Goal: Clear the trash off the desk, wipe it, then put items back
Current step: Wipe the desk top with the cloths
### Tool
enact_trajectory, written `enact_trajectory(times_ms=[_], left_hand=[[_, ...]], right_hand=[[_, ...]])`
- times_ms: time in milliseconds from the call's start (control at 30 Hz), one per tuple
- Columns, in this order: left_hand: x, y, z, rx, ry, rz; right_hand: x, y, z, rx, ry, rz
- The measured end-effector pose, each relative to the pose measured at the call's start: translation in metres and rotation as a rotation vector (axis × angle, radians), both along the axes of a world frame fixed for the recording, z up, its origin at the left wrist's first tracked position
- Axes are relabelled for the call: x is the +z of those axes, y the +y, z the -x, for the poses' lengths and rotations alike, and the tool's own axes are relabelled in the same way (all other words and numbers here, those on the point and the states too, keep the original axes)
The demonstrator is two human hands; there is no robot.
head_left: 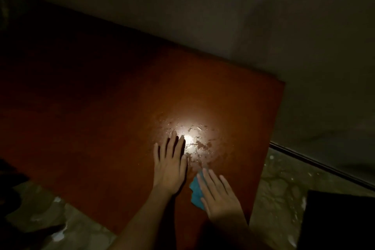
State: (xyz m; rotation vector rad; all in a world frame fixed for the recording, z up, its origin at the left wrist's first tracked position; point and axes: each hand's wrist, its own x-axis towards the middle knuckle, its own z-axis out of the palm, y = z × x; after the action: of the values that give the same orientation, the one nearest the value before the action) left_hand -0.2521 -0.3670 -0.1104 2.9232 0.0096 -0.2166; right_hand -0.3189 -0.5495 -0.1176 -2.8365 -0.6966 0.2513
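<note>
left hand point(170, 166) flat on wet desk point(101, 107), right hand point(220, 199) flat atop blue cloth point(195, 191)

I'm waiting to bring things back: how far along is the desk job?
Clearing looks done: no trash shows on the reddish-brown wooden desk. Wiping is in hand: the right hand presses a blue cloth flat beside a shiny wet patch, while the left hand rests flat on the top. Left: dry that patch, then put items back; none show on it yet.
</note>
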Motion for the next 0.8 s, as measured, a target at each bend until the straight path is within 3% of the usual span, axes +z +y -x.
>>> enact_trajectory(times_ms=[100,267,333,467,533,667,800], left_hand=[[-0.007,0.000,-0.035,-0.110,-0.003,-0.030],[-0.013,-0.005,-0.042,-0.189,-0.050,0.003],[-0.016,-0.005,-0.044,-0.217,-0.057,0.002],[-0.023,-0.003,-0.048,-0.234,-0.083,0.003],[-0.027,-0.002,-0.051,-0.220,-0.097,0.006],[-0.033,-0.002,-0.060,-0.188,-0.080,0.012],[-0.033,-0.002,-0.055,-0.191,-0.069,0.010]], right_hand=[[-0.001,-0.003,-0.016,-0.137,0.033,0.088],[-0.005,-0.003,-0.012,-0.508,-0.067,0.050],[-0.005,-0.001,-0.018,-0.533,-0.087,0.062],[-0.001,-0.020,-0.082,-0.688,-0.079,0.195],[0.005,-0.029,-0.121,-0.812,-0.031,0.146],[0.006,-0.019,-0.142,-0.616,-0.001,0.041],[-0.001,0.001,-0.073,-0.350,-0.003,0.018]])
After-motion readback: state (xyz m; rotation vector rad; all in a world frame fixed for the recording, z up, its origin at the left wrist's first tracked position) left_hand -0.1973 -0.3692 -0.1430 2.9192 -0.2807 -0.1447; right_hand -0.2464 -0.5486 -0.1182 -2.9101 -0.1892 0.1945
